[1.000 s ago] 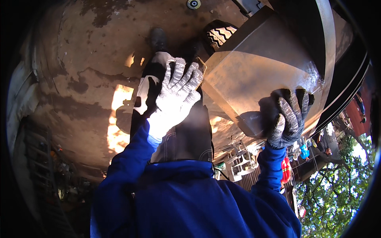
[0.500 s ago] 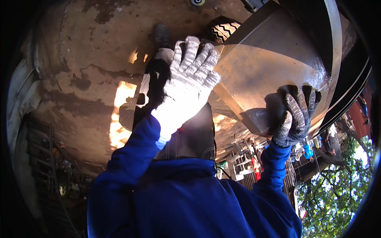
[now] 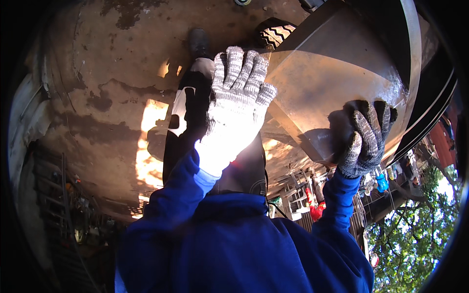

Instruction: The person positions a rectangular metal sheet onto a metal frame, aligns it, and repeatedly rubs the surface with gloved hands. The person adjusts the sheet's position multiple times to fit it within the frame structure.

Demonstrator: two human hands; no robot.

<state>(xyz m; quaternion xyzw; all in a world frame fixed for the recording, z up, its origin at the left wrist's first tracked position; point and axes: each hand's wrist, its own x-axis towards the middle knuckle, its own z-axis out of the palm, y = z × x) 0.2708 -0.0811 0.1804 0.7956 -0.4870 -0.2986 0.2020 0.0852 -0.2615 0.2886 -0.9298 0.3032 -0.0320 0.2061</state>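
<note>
A large metal panel [image 3: 312, 83] with a smooth, tan, partly shiny face slopes across the right side, half in sunlight. My left hand [image 3: 239, 97], in a grey-and-white knit glove, lies flat at the panel's left edge with fingers stretched out. Sun bleaches the back of that glove. A brownish edge shows at its fingertips; whether a thin thing lies under the palm is hidden. My right hand [image 3: 366, 139], gloved alike, rests against the panel's lower right face, fingers slightly bent and apart, casting a dark shadow.
A curved metal rim [image 3: 413, 63] borders the panel on the right. Behind its top stands a tyre with zigzag tread [image 3: 276, 35]. My shoe [image 3: 199, 41] is on the stained brown floor [image 3: 112, 58]. Racks [image 3: 58, 195] stand at left; red and blue items and trees lie lower right.
My left hand has shifted slightly and turned more upright at the panel's edge. My right hand has slid up a little on the panel.
</note>
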